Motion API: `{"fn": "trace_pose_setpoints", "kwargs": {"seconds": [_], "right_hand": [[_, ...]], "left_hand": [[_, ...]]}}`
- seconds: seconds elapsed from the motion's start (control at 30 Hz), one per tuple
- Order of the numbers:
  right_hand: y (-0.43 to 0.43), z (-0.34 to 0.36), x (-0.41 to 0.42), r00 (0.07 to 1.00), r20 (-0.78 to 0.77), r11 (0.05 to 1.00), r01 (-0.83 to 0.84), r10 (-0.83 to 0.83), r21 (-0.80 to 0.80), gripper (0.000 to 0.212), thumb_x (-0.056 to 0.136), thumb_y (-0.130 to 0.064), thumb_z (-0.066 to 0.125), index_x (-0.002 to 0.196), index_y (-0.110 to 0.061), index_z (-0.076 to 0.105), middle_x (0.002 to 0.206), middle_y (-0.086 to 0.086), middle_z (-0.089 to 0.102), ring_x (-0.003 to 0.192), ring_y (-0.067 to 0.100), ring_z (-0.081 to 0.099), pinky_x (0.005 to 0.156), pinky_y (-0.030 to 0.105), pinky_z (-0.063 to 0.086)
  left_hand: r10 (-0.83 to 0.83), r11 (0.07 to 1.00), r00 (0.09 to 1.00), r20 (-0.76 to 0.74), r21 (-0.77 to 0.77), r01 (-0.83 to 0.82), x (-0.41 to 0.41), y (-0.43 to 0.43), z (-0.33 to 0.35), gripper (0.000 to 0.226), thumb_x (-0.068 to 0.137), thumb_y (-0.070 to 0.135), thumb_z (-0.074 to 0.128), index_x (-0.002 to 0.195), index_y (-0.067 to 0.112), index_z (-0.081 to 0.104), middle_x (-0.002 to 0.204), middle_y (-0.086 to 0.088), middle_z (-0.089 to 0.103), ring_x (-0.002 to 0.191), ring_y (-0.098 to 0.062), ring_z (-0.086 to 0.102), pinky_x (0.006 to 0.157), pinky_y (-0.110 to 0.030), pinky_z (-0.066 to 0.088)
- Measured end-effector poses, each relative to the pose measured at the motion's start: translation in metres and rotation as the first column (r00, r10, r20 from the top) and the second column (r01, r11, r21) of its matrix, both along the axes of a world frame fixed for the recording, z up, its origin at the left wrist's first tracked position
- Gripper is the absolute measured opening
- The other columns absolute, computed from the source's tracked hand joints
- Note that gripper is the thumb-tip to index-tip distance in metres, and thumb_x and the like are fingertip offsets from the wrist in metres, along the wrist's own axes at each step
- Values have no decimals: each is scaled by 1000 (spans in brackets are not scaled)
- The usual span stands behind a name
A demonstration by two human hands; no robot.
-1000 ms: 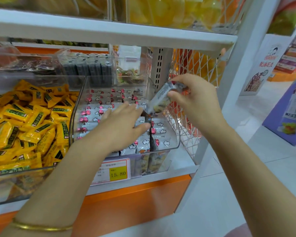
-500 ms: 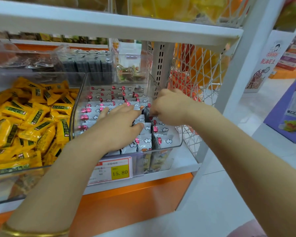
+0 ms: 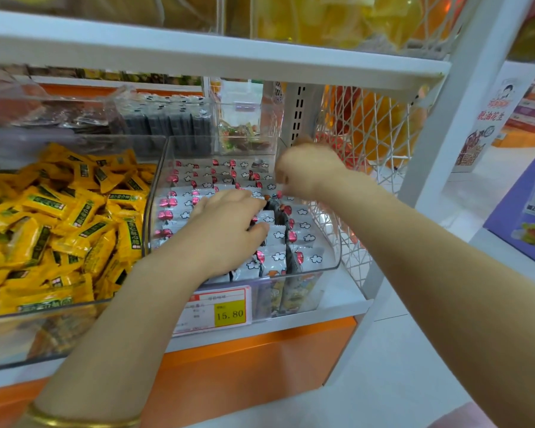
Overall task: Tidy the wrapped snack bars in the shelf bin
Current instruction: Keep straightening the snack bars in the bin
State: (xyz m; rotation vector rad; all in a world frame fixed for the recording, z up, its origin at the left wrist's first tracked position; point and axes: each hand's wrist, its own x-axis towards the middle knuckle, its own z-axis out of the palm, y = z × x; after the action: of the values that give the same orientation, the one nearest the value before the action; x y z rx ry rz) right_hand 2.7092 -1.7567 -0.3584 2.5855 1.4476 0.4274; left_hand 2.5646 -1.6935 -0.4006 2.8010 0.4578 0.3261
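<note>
A shop aisle is showing pale floor tiles behind a white shelf unit [image 3: 213,54] with an orange base, where a person is working at the lower level. A white wire basket [image 3: 368,143] is standing at the shelf's right end, and a heap of yellow packets [image 3: 59,217] is filling the clear tub on the left.

Just beside that heap, the clear shelf bin [image 3: 334,242] is holding the wrapped snack bars [image 3: 303,236], silver with red and cloud prints, which are standing on edge in rows from front to back. A dark gap is showing between the rows right of the middle.

The step in hand is judged to be lining the bars up and closing that gap. The left hand [image 3: 226,230] is lying palm down across the middle rows. Its fingers are fairly straight and spread, pressing on the bar tops and gripping nothing. The right hand [image 3: 306,171] is hovering over the bin's right rear part, near the far end of the gap. It is blurred and its fingers are curling in. Whether they are pinching a bar cannot be told.

The next move is likely calling for the left hand to go on bracing the rows while the right settles bars upright into the gap, gently, since the thin wrappers are apt to tip or slide.

A yellow price tag [image 3: 229,313] reading 15.80 is hanging on the bin's front wall.
</note>
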Motion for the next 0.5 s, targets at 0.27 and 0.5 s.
{"fn": "trace_pose_setpoints", "kwargs": {"seconds": [0.27,0.5], "right_hand": [[-23,17,1,958,-254,941,-41,133,336,11,91,-13,53,95,-10,63,89,1,59,89,22,60,73,28,46],[-69,15,-33,759,-412,302,291,505,908,19,93,-8,51,78,-17,46,73,6,59,60,26,63,55,37,56]], "left_hand": [[10,998,983,183,-55,0,-5,3,2,40,96,28,44,134,16,45,139,-2,41,130,-20,31,105,-31,24],[116,964,897,427,-266,1,-13,-3,7,46,95,27,46,141,22,36,130,3,46,103,-6,48,83,-13,35]]}}
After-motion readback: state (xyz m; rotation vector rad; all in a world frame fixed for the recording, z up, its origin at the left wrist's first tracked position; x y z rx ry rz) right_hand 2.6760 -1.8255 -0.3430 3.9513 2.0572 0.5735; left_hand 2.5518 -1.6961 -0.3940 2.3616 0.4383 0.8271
